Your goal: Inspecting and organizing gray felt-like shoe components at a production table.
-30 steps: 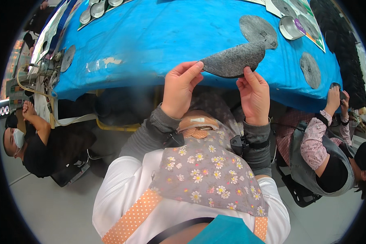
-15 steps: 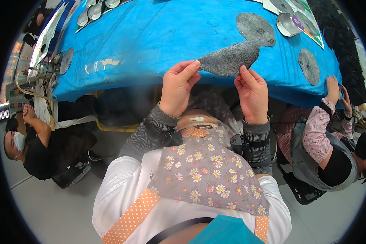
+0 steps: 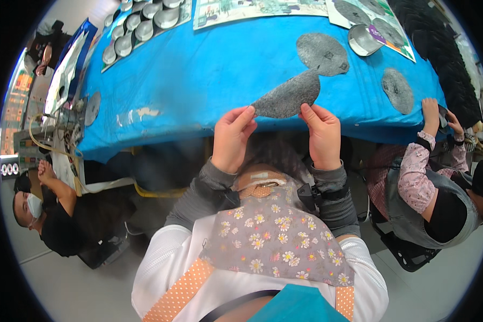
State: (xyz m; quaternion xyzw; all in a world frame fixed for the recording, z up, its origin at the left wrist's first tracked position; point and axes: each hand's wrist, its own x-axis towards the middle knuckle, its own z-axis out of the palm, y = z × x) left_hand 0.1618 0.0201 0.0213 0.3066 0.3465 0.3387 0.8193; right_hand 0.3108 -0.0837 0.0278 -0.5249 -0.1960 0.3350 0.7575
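A: Blue cloth covers the table [image 3: 198, 70], which fills the upper half of the view. Hands?

B: Both up at the near table edge. Left hand [image 3: 232, 138] is curled, thumb and fingertips pinching the left tip of a grey felt piece [image 3: 287, 95]. Right hand [image 3: 321, 134] does the same on its lower right edge, fingers closed on it.

A: Shape of the piece?

B: Half-moon, looks like a round folded over. It's lifted off the cloth, held between the two hands just above the table edge.

A: Other felt?

B: One grey felt round [image 3: 322, 53] flat on the cloth just beyond the held piece, nearly touching its top corner. Another grey round [image 3: 397, 89] off to the right near the edge. More grey rounds [image 3: 362, 11] on a printed sheet [image 3: 257, 8] at the far side.

A: Containers?

B: Row of round metal tins [image 3: 139, 29] at the far left, on another sheet. Can't tell their contents. One metal tin [image 3: 363, 39] at the far right, looks empty.

A: Other people?

B: Seated person at right, hand [image 3: 430, 110] in a pink sleeve on the table edge. Masked person [image 3: 43, 209] seated at the lower left, away from the table.
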